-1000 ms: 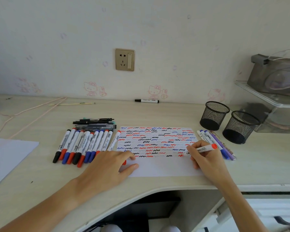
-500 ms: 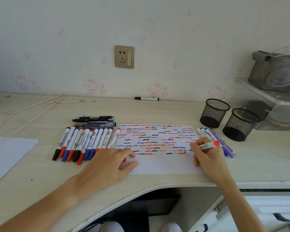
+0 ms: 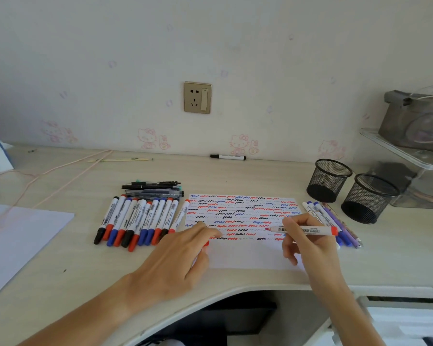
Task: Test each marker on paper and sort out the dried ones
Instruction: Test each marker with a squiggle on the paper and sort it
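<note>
A white paper (image 3: 248, 258) covered with red, blue and black squiggles lies at the desk's front edge. My right hand (image 3: 308, 248) grips an uncapped red marker (image 3: 308, 230), held almost level, its tip pointing left over the lowest squiggle rows. My left hand (image 3: 175, 260) rests flat on the paper's lower left corner. A red cap (image 3: 206, 243) peeks out between its thumb and forefinger. A row of several capped markers (image 3: 140, 221) lies left of the paper. A smaller group of markers (image 3: 325, 216) lies to the right.
Dark pens (image 3: 153, 188) lie stacked behind the left row. One black marker (image 3: 228, 157) lies by the wall. Two black mesh cups (image 3: 329, 181) (image 3: 368, 198) stand at the right, beside a clear shelf (image 3: 410, 151). A white sheet (image 3: 23, 236) and a pink cable (image 3: 60, 176) lie at the left.
The red marker in my right hand has tipped from a slant to nearly level, and its tip has shifted slightly left. My left hand stays on the paper.
</note>
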